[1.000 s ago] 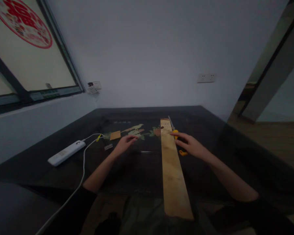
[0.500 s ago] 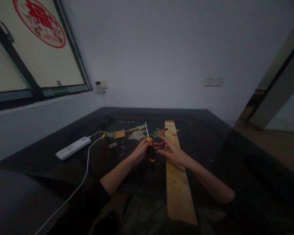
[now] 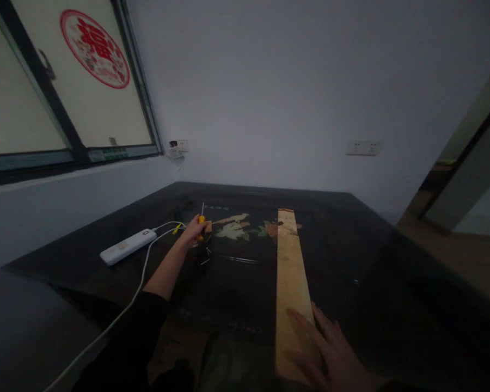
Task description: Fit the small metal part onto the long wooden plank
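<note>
My left hand (image 3: 193,231) is closed around a screwdriver (image 3: 202,220) with a yellow and black handle, its metal shaft pointing up and away. Partly hidden behind that hand lies a small tan square piece (image 3: 208,226). Several thin screws or nails (image 3: 206,261), too small to tell which, are on the dark table close by. A long wooden board (image 3: 292,272) lies lengthwise to the right, its near end reaching the table's front edge. Over this near end, my right hand (image 3: 335,351) has its fingers spread, slightly blurred, at the board's right side.
A white power strip (image 3: 128,246) stands on the left of the black table (image 3: 245,294), with a white cable (image 3: 146,261) running toward me. A small shiny object (image 3: 356,282) lies right of the board. Behind are a wall with sockets (image 3: 362,147) and a window.
My left hand has carried the screwdriver left, away from the board toward the small pieces. My right hand has left the screwdriver area and come back to the board's near end.
</note>
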The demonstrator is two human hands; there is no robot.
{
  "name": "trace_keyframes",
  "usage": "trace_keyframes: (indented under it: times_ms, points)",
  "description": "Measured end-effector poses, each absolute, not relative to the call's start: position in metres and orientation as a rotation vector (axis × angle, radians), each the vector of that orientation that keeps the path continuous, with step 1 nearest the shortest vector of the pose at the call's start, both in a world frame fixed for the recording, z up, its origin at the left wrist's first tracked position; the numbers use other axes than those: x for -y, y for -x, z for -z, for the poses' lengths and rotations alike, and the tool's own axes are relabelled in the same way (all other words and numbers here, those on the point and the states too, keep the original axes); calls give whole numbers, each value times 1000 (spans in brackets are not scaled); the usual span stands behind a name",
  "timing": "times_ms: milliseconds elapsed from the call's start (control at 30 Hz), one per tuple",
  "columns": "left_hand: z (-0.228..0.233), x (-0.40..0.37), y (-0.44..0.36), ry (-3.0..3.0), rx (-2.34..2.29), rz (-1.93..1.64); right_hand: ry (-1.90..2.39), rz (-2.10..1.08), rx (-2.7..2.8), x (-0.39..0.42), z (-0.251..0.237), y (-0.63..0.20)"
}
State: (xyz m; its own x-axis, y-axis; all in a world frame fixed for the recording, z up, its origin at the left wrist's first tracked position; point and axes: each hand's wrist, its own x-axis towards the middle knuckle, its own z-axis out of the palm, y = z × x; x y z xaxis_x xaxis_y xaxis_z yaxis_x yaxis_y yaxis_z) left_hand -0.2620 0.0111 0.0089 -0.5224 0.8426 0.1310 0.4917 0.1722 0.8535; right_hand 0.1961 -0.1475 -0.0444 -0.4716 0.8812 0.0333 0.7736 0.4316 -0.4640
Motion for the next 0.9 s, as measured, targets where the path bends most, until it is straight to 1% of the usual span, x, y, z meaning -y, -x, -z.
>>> trace_keyframes:
  times_ms: [133, 300, 467, 667, 900]
  points:
    - [-8, -8, 297, -1263, -2352, -1241, 1475, -586, 2432, 145, 41, -177]
    - [2, -3, 312, -1421, -2564, -1042, 1516, -647, 2485, 137, 20, -159]
    - [15, -5, 314, -1523, -2604, -953, 1476, -735, 2581, 124, -1, -138]
    - [28, -8, 320, -1575, -2622, -947, 1219, -797, 2717, 92, -15, -101]
    - [36, -13, 321, -1577, -2595, -963, 1018, -663, 2845, 55, -15, -55]
